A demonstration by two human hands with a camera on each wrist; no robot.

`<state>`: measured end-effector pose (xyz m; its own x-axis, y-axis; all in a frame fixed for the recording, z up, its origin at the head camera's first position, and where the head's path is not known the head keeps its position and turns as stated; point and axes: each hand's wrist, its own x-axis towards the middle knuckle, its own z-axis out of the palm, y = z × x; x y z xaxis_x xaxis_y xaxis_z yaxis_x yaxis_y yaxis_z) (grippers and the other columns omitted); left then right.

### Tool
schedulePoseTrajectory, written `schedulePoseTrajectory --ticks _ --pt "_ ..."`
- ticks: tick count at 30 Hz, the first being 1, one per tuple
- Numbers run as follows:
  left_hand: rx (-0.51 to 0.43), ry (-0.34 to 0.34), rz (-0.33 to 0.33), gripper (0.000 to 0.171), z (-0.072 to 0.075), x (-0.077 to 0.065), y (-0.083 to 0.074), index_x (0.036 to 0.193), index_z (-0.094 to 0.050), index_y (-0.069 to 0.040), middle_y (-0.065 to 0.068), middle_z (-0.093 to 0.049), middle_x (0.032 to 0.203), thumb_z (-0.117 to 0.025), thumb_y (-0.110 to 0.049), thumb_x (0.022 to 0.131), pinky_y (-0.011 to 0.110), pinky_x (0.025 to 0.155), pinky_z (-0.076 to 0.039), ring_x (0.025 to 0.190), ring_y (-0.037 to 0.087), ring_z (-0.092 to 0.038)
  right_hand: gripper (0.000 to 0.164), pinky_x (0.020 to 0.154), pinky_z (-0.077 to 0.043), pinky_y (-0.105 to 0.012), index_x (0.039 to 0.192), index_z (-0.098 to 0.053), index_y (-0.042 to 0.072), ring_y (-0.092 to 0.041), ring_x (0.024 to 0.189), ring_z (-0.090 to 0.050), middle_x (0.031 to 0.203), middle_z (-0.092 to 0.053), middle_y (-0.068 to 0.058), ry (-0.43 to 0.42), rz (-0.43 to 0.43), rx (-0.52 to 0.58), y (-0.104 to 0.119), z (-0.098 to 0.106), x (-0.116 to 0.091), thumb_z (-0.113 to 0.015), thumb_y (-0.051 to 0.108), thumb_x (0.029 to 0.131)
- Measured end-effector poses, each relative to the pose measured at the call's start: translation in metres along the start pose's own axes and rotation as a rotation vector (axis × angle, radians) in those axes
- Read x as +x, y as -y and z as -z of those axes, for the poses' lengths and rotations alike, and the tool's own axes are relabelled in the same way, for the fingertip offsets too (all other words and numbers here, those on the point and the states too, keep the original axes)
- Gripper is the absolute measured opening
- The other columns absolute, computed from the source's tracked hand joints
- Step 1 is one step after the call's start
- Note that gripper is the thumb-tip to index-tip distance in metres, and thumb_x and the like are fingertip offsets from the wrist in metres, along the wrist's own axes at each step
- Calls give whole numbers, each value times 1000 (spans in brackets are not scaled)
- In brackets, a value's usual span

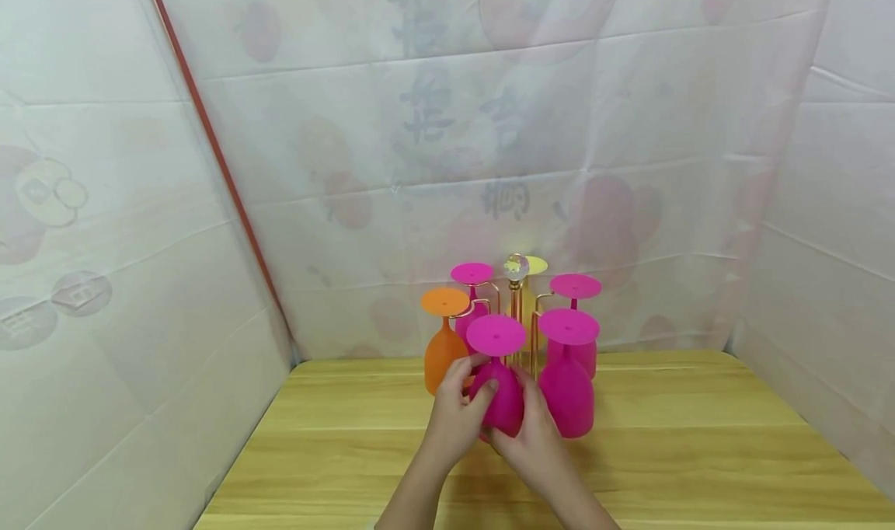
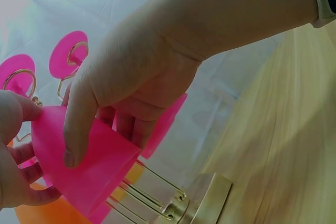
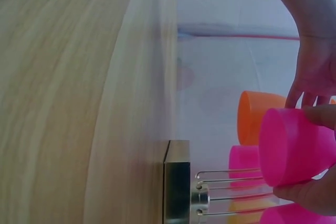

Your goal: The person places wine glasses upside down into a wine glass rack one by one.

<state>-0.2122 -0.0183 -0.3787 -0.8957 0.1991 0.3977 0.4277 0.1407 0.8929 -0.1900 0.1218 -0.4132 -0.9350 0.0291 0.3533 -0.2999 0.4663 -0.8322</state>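
Observation:
An upside-down pink goblet (image 1: 505, 402), its round foot on top, is gripped by both hands at the front of a gold wire rack (image 1: 534, 343). My left hand (image 1: 454, 417) holds it from the left, thumb on the bowl and fingers around the far side. From the right, my right hand (image 1: 537, 444) holds the same bowl, its thumb low near the rim. In the left wrist view, the right thumb lies across the pink bowl (image 2: 100, 166). The goblet's rim faces down toward the rack's gold base (image 3: 177, 192).
An orange goblet (image 1: 444, 363) hangs upside down at left. Another pink goblet (image 1: 569, 398) hangs close by my right hand, with more pink ones and a yellow one (image 1: 537, 266) behind. A clear ball (image 1: 516, 267) tops the rack. Cloth walls (image 1: 419, 165) border the wooden table (image 1: 336, 452).

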Motion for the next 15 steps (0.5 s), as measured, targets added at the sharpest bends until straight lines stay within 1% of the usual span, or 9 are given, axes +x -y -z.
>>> schedulePoseTrajectory --ticks 8,15 --pt "-5 -6 24 35 0 0 2 131 -59 -24 0 -56 126 -62 -19 96 36 87 -57 114 22 -54 97 92 -55 -49 151 -27 18 -29 121 -53 141 -44 -9 -3 17 -28 0 -1 -1 -86 18 74" --pt "-13 -11 37 35 0 0 2 131 -59 -24 0 -56 126 -62 -20 96 36 87 -57 114 23 -54 97 92 -54 -50 151 -27 17 -30 123 -51 142 -43 -9 5 11 -36 1 0 -1 -86 18 74"
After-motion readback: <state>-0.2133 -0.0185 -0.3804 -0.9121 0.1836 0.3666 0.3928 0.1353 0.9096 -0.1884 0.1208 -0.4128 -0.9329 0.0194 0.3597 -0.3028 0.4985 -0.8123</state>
